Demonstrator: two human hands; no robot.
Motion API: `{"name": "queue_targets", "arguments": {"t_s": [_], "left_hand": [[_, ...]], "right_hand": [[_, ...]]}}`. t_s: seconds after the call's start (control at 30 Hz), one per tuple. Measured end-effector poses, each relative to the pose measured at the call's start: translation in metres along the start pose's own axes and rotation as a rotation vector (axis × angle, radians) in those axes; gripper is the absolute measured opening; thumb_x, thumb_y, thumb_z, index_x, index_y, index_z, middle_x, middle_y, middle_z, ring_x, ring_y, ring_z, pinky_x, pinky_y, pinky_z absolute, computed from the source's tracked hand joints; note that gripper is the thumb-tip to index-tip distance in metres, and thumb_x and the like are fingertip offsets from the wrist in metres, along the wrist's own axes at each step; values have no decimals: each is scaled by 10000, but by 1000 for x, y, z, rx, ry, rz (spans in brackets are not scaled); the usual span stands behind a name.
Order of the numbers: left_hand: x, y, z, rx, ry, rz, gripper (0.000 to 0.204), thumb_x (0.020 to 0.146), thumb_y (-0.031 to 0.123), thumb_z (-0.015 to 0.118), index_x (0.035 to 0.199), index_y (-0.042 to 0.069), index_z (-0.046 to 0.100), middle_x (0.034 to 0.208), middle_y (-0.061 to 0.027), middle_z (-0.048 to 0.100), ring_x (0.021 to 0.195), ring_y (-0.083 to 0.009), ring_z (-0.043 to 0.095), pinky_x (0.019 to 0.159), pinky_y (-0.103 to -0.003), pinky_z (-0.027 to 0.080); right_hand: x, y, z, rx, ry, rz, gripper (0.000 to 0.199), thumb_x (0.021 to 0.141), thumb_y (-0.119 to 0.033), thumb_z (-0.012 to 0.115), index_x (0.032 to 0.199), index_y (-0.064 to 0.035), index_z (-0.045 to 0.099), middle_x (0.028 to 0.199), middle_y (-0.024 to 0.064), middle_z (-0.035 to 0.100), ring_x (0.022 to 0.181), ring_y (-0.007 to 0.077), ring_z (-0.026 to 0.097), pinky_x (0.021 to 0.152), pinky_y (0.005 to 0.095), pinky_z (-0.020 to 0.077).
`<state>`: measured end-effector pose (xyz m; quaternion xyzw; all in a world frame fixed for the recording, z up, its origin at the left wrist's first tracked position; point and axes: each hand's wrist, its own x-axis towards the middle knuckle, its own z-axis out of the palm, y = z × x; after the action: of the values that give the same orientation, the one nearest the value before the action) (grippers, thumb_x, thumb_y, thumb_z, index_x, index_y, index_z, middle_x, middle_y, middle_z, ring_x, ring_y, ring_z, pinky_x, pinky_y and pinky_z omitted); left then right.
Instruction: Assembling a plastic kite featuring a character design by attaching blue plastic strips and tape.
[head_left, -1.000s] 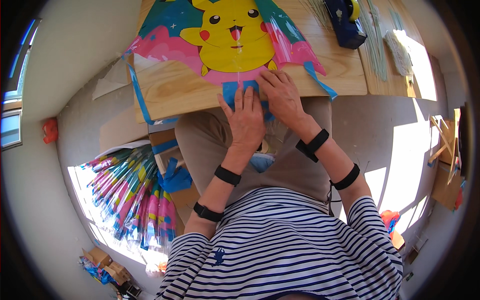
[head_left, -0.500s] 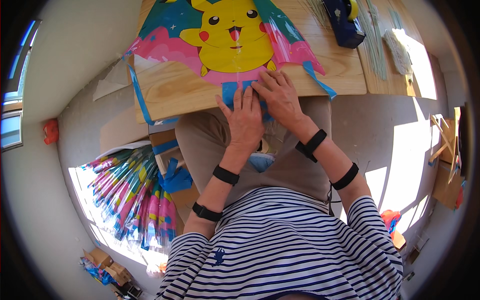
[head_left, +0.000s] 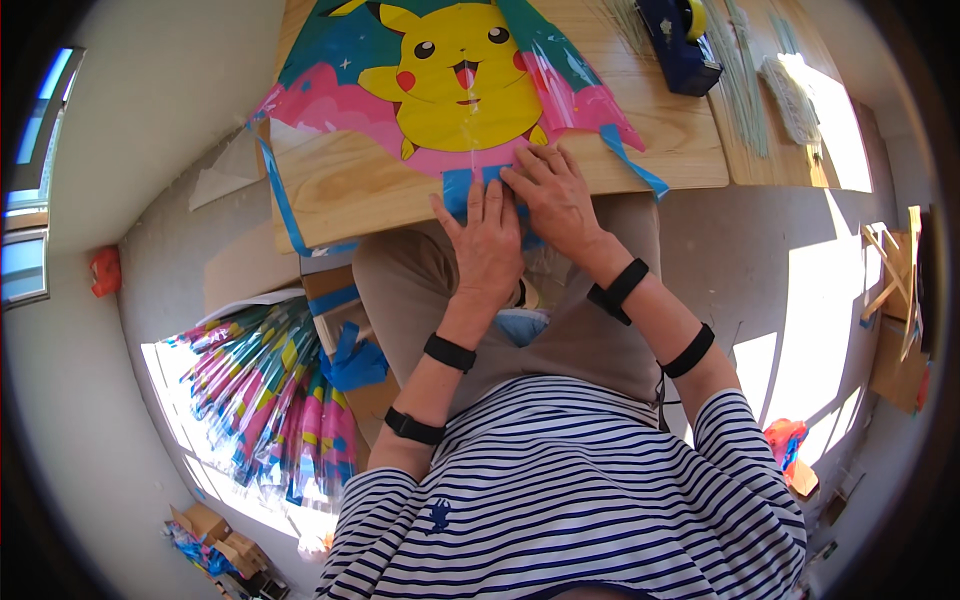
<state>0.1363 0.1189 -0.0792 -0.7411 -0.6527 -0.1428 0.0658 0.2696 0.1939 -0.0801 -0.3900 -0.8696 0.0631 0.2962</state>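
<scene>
A plastic-film kite sheet (head_left: 465, 125) with a yellow cartoon animal on pink and green lies on the wooden table, its lower end toward me. At that end a blue strip (head_left: 456, 190) reaches the table's front edge. My left hand (head_left: 486, 240) rests over the strip, fingers stretched forward, their tips on it. Beside it, my right hand (head_left: 560, 200) lies with its fingers spread over the strip's right end and the pink border, thumb side toward the left hand. Neither hand is wrapped round anything. The strip's lower part is hidden under the fingers.
Blue ribbons (head_left: 632, 160) trail from both kite corners. A dark blue tape dispenser (head_left: 685, 50) and bundles of thin pale rods (head_left: 740, 85) lie at the table's far right. Folded kite sheets (head_left: 270, 390) are piled low at my left, next to a blue ribbon bunch (head_left: 352, 360).
Both hands keep nearly the same place on the blue strip. The view has shifted slightly; the kite sheet looks little changed.
</scene>
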Motion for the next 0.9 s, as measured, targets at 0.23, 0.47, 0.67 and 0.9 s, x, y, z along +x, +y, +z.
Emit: {"name": "queue_targets", "arguments": {"t_s": [0.23, 0.47, 0.67, 0.9], "left_hand": [[3, 3, -11, -13, -111, 14, 632, 747, 252, 802, 1287, 12, 577, 1333, -96, 532, 1299, -293, 451, 1112, -721, 152], [6, 9, -14, 3, -120, 26, 642, 751, 269, 797, 1294, 13, 568, 1344, -106, 525, 1292, -298, 453, 1138, -691, 143], [7, 7, -17, 14, -152, 23, 649, 752, 263, 791, 1299, 6, 555, 1349, -114, 513, 1295, -305, 450, 1135, -698, 141], [5, 7, -13, 25, -126, 35, 658, 725, 258, 813, 1285, 23, 560, 1334, -108, 514, 1285, -306, 455, 1130, -689, 171]], "right_hand": [[14, 74, -60, 238, 316, 557, 341, 810, -66, 693, 1151, -60, 680, 1093, 167, 648, 1014, 312, 628, 887, 405, 491], [25, 236, -140, 264, 614, 949, 389, 877, -162, 709, 1211, 12, 610, 814, 60, 666, 738, 172, 655, 675, 338, 540], [63, 234, -168, 677, 346, 1159, 363, 880, -221, 704, 1140, 15, 612, 915, 105, 628, 715, 182, 629, 619, 339, 540], [61, 237, -173, 728, 314, 1150, 341, 875, -252, 717, 1017, 42, 618, 906, 123, 621, 719, 206, 638, 654, 333, 541]]}}
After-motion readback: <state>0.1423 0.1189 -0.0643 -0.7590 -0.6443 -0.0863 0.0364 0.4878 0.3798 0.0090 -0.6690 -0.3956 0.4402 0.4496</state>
